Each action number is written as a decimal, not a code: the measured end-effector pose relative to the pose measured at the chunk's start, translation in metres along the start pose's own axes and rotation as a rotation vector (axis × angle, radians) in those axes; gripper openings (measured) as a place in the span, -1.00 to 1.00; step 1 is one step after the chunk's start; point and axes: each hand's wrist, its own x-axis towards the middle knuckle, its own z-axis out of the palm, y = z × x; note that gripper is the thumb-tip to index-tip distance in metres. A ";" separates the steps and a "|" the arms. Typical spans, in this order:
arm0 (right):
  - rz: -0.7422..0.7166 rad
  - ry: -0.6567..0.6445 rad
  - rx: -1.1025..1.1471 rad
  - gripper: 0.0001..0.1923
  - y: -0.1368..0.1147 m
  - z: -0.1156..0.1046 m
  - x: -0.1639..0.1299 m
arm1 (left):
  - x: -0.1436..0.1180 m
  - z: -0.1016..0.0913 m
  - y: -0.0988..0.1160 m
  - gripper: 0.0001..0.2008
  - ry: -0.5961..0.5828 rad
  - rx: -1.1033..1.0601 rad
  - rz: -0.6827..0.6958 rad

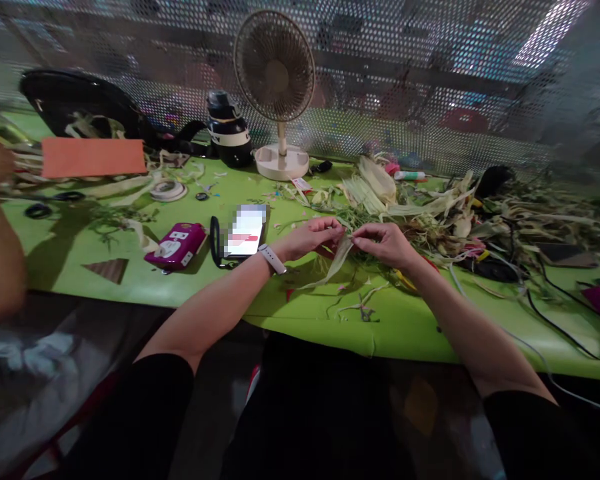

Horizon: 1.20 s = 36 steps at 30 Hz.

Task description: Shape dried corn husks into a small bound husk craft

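Over the green table, my left hand (316,239) and my right hand (381,244) meet, fingertips pinched close together. Between them a pale corn husk strip (336,265) hangs down toward the lower left, its tip near the tabletop. Both hands seem to grip its upper end; the exact hold of each fingertip is small and partly hidden. A white band circles my left wrist. Just behind the hands lies a heap of dried husks and green stalks (430,223). Left of my left hand is a phone (245,232) with a lit screen.
A fan (276,77) and a black bottle (230,137) stand at the back. A purple box with sockets (176,247), tape roll (169,191) and orange card (93,158) lie to the left. Another person's arm (0,247) reaches in there. Cables (535,303) cross the right side.
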 end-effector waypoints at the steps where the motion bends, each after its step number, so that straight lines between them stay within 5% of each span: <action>1: 0.012 0.003 0.013 -0.77 0.000 0.000 0.000 | 0.000 0.001 -0.001 -0.81 0.009 -0.015 -0.014; 16: -0.124 0.130 -0.288 -0.80 -0.012 0.010 -0.006 | -0.001 0.017 -0.010 -0.77 0.021 0.043 0.022; 36: -0.143 0.188 -0.239 -0.74 -0.009 0.011 -0.007 | -0.002 0.011 -0.004 -0.86 0.010 0.135 0.085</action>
